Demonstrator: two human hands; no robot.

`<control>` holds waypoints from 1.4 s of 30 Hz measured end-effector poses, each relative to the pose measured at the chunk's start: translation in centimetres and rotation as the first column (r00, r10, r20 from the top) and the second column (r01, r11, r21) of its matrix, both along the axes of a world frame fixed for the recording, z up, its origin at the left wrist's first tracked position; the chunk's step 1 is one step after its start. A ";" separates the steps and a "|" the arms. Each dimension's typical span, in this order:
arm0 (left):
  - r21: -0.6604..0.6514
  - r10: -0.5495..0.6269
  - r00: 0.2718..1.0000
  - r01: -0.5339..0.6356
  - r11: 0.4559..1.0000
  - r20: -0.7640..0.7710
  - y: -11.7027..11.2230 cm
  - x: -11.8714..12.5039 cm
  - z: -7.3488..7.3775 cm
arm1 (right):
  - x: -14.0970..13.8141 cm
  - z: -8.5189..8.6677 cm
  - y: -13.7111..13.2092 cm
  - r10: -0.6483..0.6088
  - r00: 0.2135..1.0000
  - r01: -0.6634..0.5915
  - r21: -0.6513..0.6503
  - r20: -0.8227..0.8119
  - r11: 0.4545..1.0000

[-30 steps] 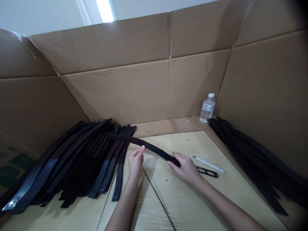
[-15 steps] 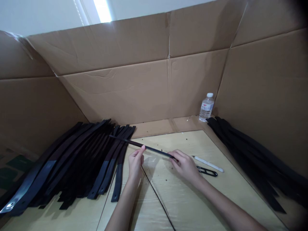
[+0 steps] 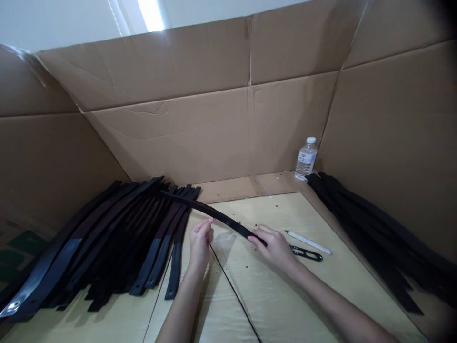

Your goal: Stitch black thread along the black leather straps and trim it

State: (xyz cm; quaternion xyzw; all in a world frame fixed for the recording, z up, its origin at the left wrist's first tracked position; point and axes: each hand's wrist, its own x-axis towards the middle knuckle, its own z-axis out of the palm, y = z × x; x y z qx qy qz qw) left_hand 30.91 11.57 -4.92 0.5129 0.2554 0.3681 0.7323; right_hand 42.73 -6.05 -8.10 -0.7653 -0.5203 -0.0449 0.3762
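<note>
My right hand (image 3: pixel 273 245) is closed on the near end of a long, curved black strap (image 3: pixel 223 218). The strap reaches up and left, its far end over the piled straps, with its broad side showing. Just below the strap's middle, my left hand (image 3: pixel 202 238) is closed, its fingertips at or very near the lower edge. From that hand a thin black cord (image 3: pixel 232 288) runs down to the bottom of the view. Whether the cord joins the strap is hidden by the fingers.
A large pile of black straps (image 3: pixel 103 238) lies at left, several more straps (image 3: pixel 360 224) at right. Beside my right hand are black thread snips (image 3: pixel 310 254) and a white pencil (image 3: pixel 309 242). A water bottle (image 3: pixel 306 159) stands against the cardboard wall (image 3: pixel 178 138).
The strap has turned from edge-on to showing its broad face, and bows upward more. My left fingertips have dropped slightly below it. My right hand has stayed at the strap's near end.
</note>
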 end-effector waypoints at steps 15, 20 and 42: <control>0.007 0.014 0.999 -0.014 1.000 -0.030 -0.2 -0.1 0.0 | 0.0 0.3 -0.3 -0.024 0.993 0.012 0.103 0.114 0.995; -0.018 -0.002 1.000 0.002 1.000 -0.015 -0.1 0.0 0.0 | -0.3 0.3 -0.3 0.001 0.988 -0.015 0.091 0.152 0.996; -0.241 -0.157 0.965 0.207 0.948 0.211 0.6 -0.1 -0.5 | -0.3 0.1 -0.1 0.038 0.999 -0.040 0.099 0.029 0.994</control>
